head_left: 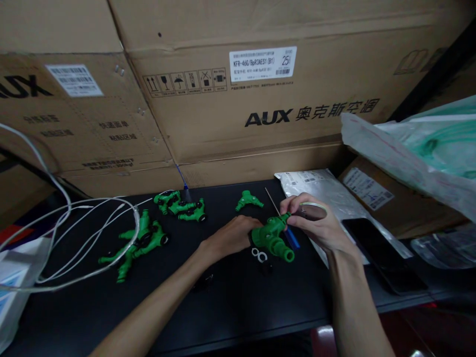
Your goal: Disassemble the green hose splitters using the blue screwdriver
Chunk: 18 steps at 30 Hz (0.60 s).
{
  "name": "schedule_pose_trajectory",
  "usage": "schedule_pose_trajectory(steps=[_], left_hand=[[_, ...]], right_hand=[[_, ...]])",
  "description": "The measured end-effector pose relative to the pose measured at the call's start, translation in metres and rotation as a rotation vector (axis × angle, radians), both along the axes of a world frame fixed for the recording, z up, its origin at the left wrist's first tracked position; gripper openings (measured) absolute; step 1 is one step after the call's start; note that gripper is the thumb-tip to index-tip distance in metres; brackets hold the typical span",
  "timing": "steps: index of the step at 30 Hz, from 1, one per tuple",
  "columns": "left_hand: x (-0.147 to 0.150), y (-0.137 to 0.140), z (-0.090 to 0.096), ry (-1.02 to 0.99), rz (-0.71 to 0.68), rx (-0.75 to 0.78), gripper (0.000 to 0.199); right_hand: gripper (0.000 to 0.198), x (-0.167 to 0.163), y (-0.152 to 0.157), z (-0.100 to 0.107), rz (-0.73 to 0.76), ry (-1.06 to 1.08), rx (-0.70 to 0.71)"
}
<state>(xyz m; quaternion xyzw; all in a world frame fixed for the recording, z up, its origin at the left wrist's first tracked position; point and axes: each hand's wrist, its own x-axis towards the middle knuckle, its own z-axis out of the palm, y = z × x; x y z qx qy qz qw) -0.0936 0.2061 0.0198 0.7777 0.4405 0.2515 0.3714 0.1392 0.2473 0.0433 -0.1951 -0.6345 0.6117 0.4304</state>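
My left hand (230,237) grips a green plastic hose fitting (273,237) at its left end, just above the black table (230,302). My right hand (316,223) pinches a thin metal pick with a blue handle (286,225), whose tip meets the top of the fitting. Two small white rings (259,255) lie on the table right below the fitting. A single green fitting (248,200) rests behind my hands.
Several more green fittings lie in groups at the left (143,240) and back left (182,206). White cables (74,233) loop at the left. Cardboard boxes (238,94) wall the back. A silver bag (327,191), a black phone (383,255) and plastic bags (420,148) sit at the right.
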Motion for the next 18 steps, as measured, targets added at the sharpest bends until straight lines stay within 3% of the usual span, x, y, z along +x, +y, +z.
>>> schedule_pose_trajectory(steps=[5,7,9,13,18], left_hand=[[-0.027,-0.02,0.023,-0.201,0.341,0.005,0.044],[-0.031,-0.034,0.033,-0.306,0.352,-0.071,0.04],[-0.03,-0.047,0.038,-0.288,0.303,-0.073,0.04],[-0.029,-0.056,0.028,-0.308,0.354,-0.079,0.036],[-0.035,-0.057,0.017,-0.747,0.453,-0.4,0.038]], right_hand=[[0.019,-0.021,-0.008,0.002,-0.015,-0.071,0.075],[0.02,-0.032,-0.015,0.002,-0.024,-0.104,0.108],[0.019,-0.043,-0.02,0.002,-0.034,-0.128,0.135],[0.02,-0.056,-0.027,-0.001,-0.051,-0.139,0.124],[0.019,-0.06,-0.029,-0.01,0.016,-0.113,-0.024]])
